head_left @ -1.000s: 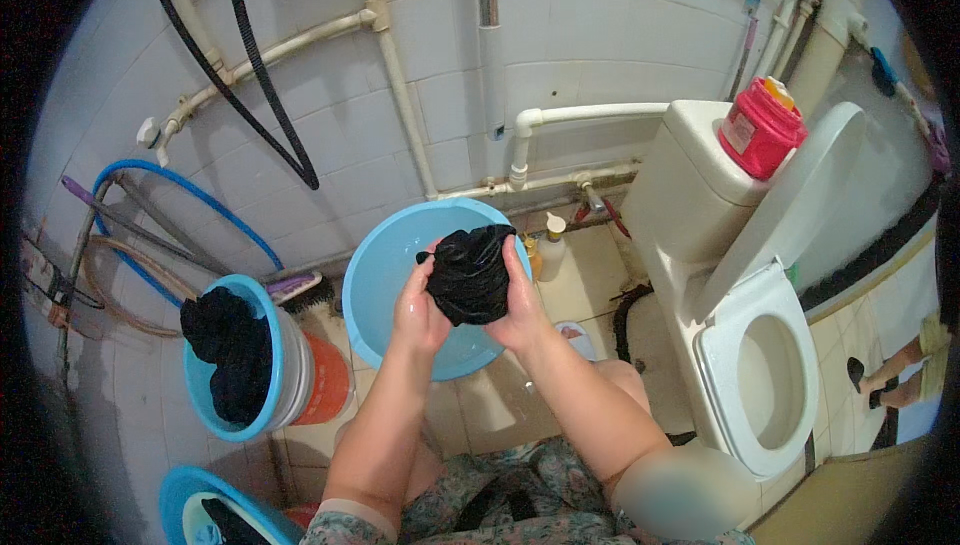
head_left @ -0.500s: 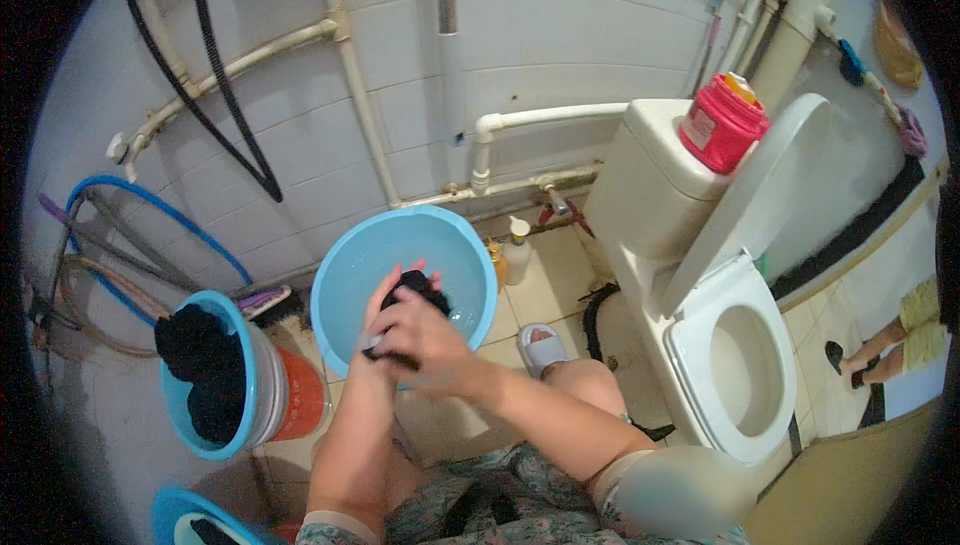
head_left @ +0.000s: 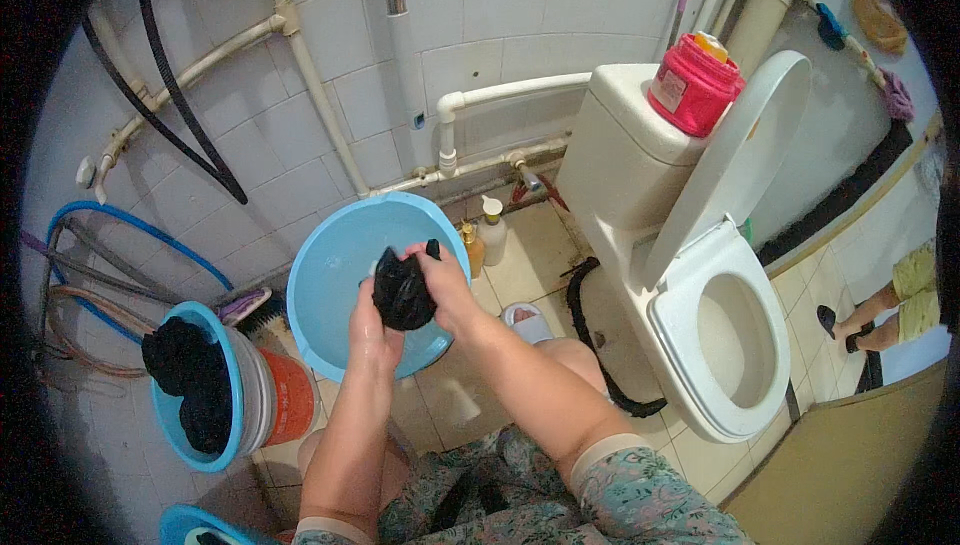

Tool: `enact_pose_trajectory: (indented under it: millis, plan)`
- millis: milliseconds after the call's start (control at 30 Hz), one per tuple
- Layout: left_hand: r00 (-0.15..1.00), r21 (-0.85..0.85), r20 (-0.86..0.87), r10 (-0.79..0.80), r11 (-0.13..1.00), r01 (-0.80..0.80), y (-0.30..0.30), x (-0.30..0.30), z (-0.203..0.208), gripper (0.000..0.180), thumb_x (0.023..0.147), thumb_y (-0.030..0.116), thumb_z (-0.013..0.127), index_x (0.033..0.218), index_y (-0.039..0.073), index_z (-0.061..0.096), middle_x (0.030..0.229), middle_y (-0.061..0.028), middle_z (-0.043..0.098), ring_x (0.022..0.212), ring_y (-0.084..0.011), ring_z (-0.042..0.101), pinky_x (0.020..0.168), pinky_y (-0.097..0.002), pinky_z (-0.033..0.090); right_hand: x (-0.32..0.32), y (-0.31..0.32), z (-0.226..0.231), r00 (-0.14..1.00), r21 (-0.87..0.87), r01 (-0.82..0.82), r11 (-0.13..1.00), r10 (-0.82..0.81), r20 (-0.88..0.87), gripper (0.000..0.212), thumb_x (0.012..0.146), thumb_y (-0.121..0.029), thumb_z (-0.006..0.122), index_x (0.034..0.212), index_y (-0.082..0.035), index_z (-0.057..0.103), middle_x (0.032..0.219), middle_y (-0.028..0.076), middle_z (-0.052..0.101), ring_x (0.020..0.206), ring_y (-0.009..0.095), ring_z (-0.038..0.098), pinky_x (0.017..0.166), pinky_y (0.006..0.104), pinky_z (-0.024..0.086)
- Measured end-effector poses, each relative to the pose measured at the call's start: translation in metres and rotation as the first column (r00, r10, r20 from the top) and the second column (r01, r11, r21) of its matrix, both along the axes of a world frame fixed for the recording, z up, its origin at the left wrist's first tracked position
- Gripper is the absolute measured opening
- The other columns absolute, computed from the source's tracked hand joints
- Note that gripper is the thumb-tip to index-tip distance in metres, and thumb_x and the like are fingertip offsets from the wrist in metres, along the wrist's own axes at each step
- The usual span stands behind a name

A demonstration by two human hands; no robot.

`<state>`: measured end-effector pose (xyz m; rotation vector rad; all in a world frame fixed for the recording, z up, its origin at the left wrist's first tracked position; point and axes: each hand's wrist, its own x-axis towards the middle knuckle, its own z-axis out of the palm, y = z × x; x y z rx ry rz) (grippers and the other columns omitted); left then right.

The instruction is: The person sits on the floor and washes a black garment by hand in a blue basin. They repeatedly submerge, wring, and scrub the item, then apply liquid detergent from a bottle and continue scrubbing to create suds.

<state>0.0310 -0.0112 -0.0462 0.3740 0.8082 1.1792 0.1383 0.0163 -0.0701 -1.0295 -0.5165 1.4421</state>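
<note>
A pale tiled wall [head_left: 345, 45] curves around a cramped bathroom with a beige tiled floor [head_left: 535, 240]. At right stands a white toilet [head_left: 635, 170], lid raised. A light-blue basin [head_left: 325, 255] rests on the floor near the wall; left of it, a bucket [head_left: 237, 395] holds a black fabric heap [head_left: 188, 365]. A pink jar [head_left: 692, 90] sits on the cistern. Over the basin, the left hand [head_left: 376, 330] and right hand [head_left: 447, 290] grip a bunched black cloth [head_left: 405, 295] between them. Beside the basin stand two pump bottles [head_left: 491, 235]. Half a second ago the right hand crossed over the left; now they are on opposite sides of the cloth, which shows more fully.
</note>
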Motion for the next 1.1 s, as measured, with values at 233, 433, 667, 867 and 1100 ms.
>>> enact_pose_trajectory:
  millis: [233,433,667,867,1100]
  plan:
    - [0.991,-0.124,0.127,0.044,0.992,-0.028,0.014,-0.038,0.023,0.036,0.089,0.035,0.048,0.111,0.006,0.049,0.11,-0.0085,0.054,0.103,-0.0237,0.052,0.093,-0.0393,0.04,-0.003,-0.038,0.043,0.767,-0.045,-0.449,0.892,0.359,-0.532,0.05,0.081,-0.052,0.054,0.114,-0.015,0.048,0.106,0.003,0.055,0.1,0.018,0.054,0.085,0.0363,0.044]
    - [0.997,0.059,0.002,-0.075,0.995,0.075,0.015,-0.036,0.011,0.048,0.089,0.047,0.042,0.118,0.009,0.045,0.119,-0.0104,0.049,0.11,-0.0261,0.047,0.093,-0.0465,0.035,0.001,-0.026,0.037,0.882,-0.053,-0.151,0.987,0.11,-0.459,0.032,0.084,-0.032,0.06,0.107,-0.013,0.051,0.1,0.003,0.057,0.089,0.018,0.056,0.078,0.0326,0.047]
    - [0.966,-0.095,0.038,-0.254,0.962,0.257,0.002,-0.03,0.035,0.066,0.082,0.062,0.042,0.122,0.01,0.043,0.123,-0.011,0.045,0.111,-0.0252,0.046,0.09,-0.0541,0.035,-0.005,-0.03,0.054,0.856,0.53,-0.056,0.846,-0.232,0.462,0.019,0.078,-0.017,0.066,0.087,-0.002,0.06,0.088,0.007,0.06,0.086,0.019,0.056,0.077,0.0294,0.043]
    - [0.985,-0.089,0.106,-0.135,0.985,0.145,0.016,-0.035,0.021,0.034,0.082,0.046,0.055,0.08,0.013,0.057,0.071,-0.0018,0.057,0.062,-0.0149,0.056,0.058,-0.0305,0.047,-0.041,-0.065,0.06,0.639,0.748,-0.449,0.488,-0.41,0.651,0.019,0.069,-0.013,0.071,0.075,-0.005,0.055,0.075,0.01,0.054,0.077,0.029,0.054,0.086,0.0423,0.041]
    - [0.967,0.026,0.248,-0.06,0.998,0.056,0.001,-0.015,0.013,0.026,0.082,0.034,0.051,0.091,0.009,0.056,0.086,-0.0047,0.058,0.082,-0.0179,0.056,0.071,-0.03,0.046,-0.038,-0.047,0.045,0.609,0.684,-0.097,0.723,-0.5,0.615,0.023,0.07,-0.017,0.069,0.079,-0.003,0.053,0.087,0.014,0.051,0.088,0.032,0.05,0.088,0.0387,0.038]
